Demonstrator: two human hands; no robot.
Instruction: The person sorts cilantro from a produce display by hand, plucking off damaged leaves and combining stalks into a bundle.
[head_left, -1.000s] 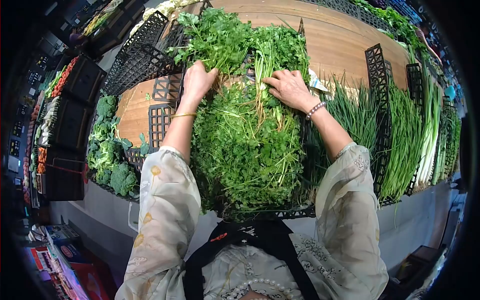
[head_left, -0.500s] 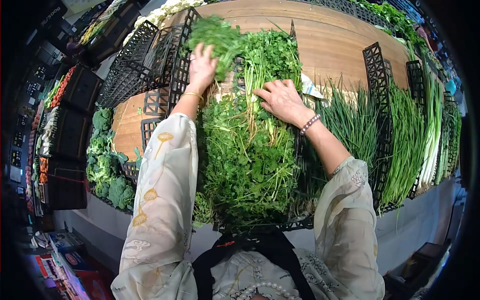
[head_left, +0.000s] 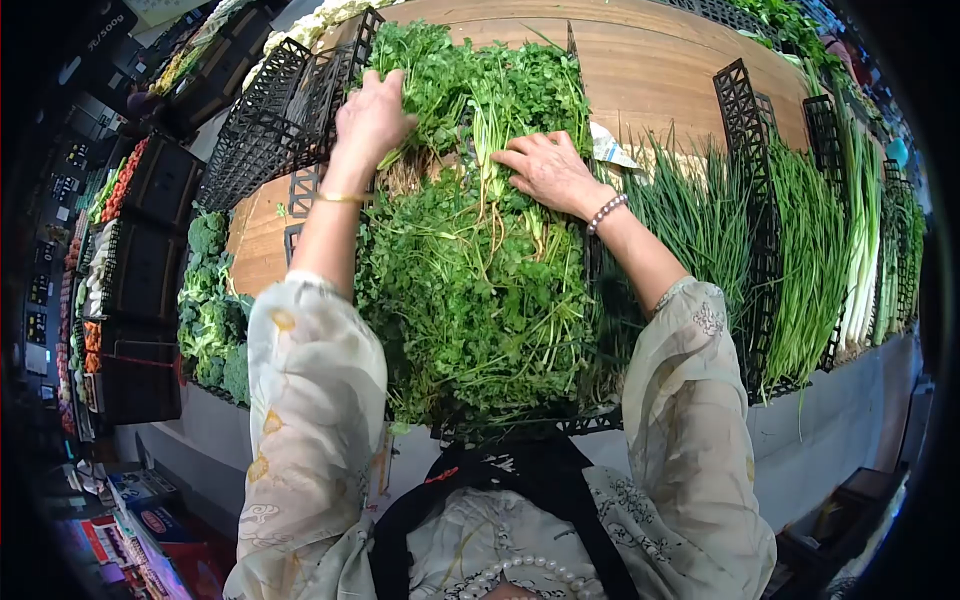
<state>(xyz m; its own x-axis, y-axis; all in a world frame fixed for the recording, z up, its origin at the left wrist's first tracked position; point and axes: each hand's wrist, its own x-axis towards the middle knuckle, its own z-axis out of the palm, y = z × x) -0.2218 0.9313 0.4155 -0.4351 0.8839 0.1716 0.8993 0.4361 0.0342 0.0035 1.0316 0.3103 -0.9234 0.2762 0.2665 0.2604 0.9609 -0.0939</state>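
Leafy cilantro bunches (head_left: 420, 75) lie at the far end of a bed of loose cilantro (head_left: 480, 290), roots and stems towards me. My left hand (head_left: 374, 118) rests along the left edge of the left bunch, thumb apart from the fingers; some fingertips are hidden. Over the pale stems of the right bunch (head_left: 488, 125), my right hand (head_left: 545, 172) lies palm down with its fingers stretched out, touching the stems and not wrapped round them.
Black plastic lattice dividers (head_left: 745, 130) separate the greens. Thin green chives (head_left: 690, 230) and white-stemmed scallions (head_left: 862, 260) lie to the right, broccoli (head_left: 210, 300) to the left. A white plastic packet (head_left: 610, 147) sits beside my right hand. A wooden board (head_left: 670, 60) stretches behind.
The left bunch, blurred by motion before, now lies still against the right one. My left hand has shifted left and slightly up; the right hand stays on the stems. The view has shifted slightly.
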